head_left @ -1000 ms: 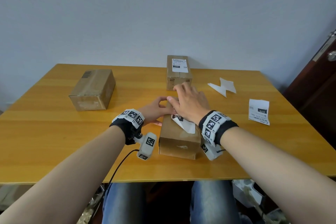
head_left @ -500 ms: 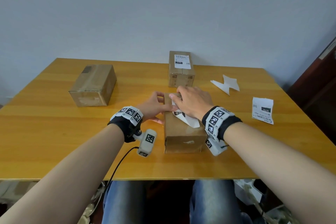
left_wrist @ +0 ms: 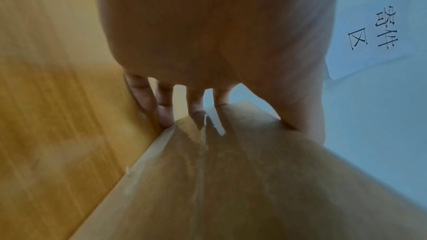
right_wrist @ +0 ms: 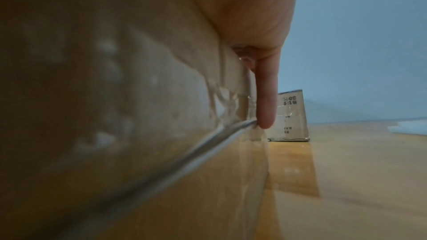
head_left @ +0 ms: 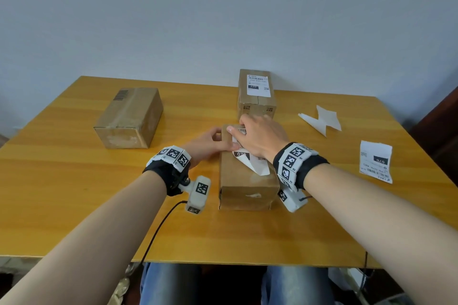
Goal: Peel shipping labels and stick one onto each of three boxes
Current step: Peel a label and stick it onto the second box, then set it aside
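Since 0.5 s ago, both hands hold nearly the same posture on the middle box [head_left: 247, 181]; the right hand has edged slightly toward the box's far end, and the label's [head_left: 250, 162] near corner still stands curled up off the top.

Left forearm enters from the lower left, wrist just left of the middle box. Left hand [head_left: 210, 143] grips the box's far left edge: thumb lies on the top face, fingers [left_wrist: 164, 110] reach down the left side to the far corner. Left wrist view confirms the palm against the cardboard; the fingertips beyond the corner are partly hidden.

Right forearm enters from the lower right, wrist over the box's right edge. Right hand [head_left: 260, 136] lies palm down, fingers nearly straight, pressing the label's far part onto the top face. It covers most of the label; only the near part, printed "070", shows. In the right wrist view 1 finger [right_wrist: 265, 105] extends down past the box's far right edge; the rest is blurred cardboard.

Well left of the left hand sits a bare box [head_left: 130, 119]. Just beyond the right hand stands a labelled box [head_left: 256, 96]. Right of the right hand lie backing scraps [head_left: 322, 120] and 1 spare label [head_left: 375, 162], all on the table [head_left: 74, 193].
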`<state>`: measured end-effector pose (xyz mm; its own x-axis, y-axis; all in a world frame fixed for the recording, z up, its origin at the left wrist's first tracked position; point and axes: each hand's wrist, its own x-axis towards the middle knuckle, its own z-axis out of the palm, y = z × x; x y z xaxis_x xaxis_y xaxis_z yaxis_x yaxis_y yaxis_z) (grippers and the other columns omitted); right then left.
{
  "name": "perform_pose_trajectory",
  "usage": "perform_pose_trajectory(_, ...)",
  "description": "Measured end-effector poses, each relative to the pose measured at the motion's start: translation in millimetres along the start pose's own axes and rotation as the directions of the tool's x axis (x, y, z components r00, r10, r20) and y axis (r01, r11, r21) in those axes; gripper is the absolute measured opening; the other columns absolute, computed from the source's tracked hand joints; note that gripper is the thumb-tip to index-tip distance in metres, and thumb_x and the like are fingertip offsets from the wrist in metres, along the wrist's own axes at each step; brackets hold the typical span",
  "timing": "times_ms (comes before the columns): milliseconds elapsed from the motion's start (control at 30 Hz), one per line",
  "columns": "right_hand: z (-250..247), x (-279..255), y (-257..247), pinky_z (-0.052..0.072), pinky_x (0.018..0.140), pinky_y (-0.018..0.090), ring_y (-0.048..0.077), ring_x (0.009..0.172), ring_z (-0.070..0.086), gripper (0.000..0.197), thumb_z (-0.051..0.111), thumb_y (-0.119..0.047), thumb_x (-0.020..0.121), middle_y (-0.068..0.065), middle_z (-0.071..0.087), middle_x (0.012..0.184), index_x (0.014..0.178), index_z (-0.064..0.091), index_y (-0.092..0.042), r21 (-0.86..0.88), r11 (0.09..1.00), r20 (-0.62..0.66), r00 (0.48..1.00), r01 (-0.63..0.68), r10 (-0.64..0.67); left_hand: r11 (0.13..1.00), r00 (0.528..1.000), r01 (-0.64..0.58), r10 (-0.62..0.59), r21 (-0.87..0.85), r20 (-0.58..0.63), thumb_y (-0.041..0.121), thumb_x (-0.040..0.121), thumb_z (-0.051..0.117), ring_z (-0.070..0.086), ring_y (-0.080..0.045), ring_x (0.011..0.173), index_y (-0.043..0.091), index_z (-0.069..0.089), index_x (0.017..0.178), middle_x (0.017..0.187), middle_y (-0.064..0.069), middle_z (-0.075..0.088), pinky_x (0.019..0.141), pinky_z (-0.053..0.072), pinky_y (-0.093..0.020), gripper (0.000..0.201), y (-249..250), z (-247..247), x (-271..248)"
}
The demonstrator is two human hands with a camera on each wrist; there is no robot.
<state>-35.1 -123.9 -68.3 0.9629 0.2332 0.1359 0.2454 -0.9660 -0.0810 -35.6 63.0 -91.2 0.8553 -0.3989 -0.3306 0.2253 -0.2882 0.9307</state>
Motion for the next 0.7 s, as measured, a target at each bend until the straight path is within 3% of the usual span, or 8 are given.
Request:
perform_pose_trajectory(100,-0.6,4.5,0.7,0.037,0.068,0.037,0.028,0.083,0.060,0.057,0.031,-0.065,0.104,-0.001,0.061,0.082,0.087,0.056,-0.017,-0.022,0.999,-0.026,0.999,0.025,-0.026,0.999,0.998,0.039,-0.039,0.006,0.049,0.047,0.061,0.087,0.064,-0.020,0.119,0.026,0.043,0.146,0.131,0.001,0.066,0.105,0.048,-0.041,0.097,0.3,-2.1,1.3)
perform_pose_trajectory(167,1.7,7.6,3.1,0.038,0.064,0.037,0.026,0.076,0.060,0.063,0.027,-0.065,0.105,0.000,0.062,0.076,0.080,0.058,-0.016,-0.025,0.999,-0.035,0.999,0.034,-0.035,0.999,0.996,0.054,-0.054,0.002,0.067,0.052,0.054,0.087,0.063,-0.021,0.123,0.029,0.040,0.147,0.133,0.002,0.065,0.113,0.043,-0.047,0.107,-0.3,-2.1,1.0)
perform_pose_trajectory(233,3.7,10.8,4.8,0.041,0.061,0.036,0.024,0.069,0.060,0.067,0.025,-0.065,0.105,0.001,0.062,0.070,0.074,0.059,-0.017,-0.023,0.999,-0.049,0.998,0.030,-0.031,0.999,0.996,0.051,-0.050,-0.006,0.070,0.052,0.051,0.086,0.063,-0.020,0.120,0.028,0.038,0.149,0.132,0.002,0.065,0.108,0.045,-0.043,0.111,0.4,-2.0,0.6)
perform_pose_trajectory(300,4.7,14.7,6.4,0.042,0.059,0.035,0.024,0.063,0.059,0.069,0.025,-0.064,0.105,0.001,0.061,0.065,0.068,0.059,-0.017,-0.012,1.000,-0.046,0.999,0.015,-0.016,0.999,0.996,0.050,-0.049,-0.013,0.071,0.052,0.050,0.086,0.064,-0.018,0.115,0.028,0.037,0.149,0.131,0.003,0.066,0.094,0.048,-0.037,0.113,0.9,-1.1,0.0)
perform_pose_trajectory(367,5.2,18.0,7.7,0.046,0.060,0.036,0.025,0.062,0.059,0.071,0.024,-0.064,0.104,0.003,0.062,0.064,0.067,0.060,-0.016,-0.014,1.000,-0.035,0.999,-0.006,0.006,0.999,0.996,0.052,-0.051,-0.011,0.074,0.053,0.050,0.085,0.064,-0.017,0.112,0.028,0.038,0.148,0.130,0.003,0.066,0.088,0.048,-0.035,0.112,1.0,-1.2,0.0)
perform_pose_trajectory(500,5.6,24.9,10.9,0.047,0.059,0.035,0.025,0.059,0.060,0.072,0.027,-0.062,0.106,0.004,0.061,0.062,0.067,0.062,-0.012,-0.024,0.999,-0.031,0.999,-0.034,0.034,0.998,0.996,0.057,-0.056,-0.009,0.075,0.050,0.052,0.086,0.063,-0.020,0.119,0.029,0.038,0.147,0.130,0.004,0.066,0.106,0.045,-0.043,0.108,1.1,-1.0,0.1)
perform_pose_trajectory(700,6.6,36.3,14.3,0.042,0.051,0.031,0.024,0.054,0.059,0.078,0.030,-0.064,0.105,0.005,0.061,0.059,0.063,0.062,-0.007,-0.019,0.998,-0.041,0.998,-0.058,0.057,0.998,0.994,0.063,-0.061,-0.019,0.089,0.040,0.067,0.083,0.064,-0.018,0.117,0.029,0.038,0.144,0.128,0.004,0.066,0.112,0.043,-0.046,0.090,0.7,-0.6,1.3)
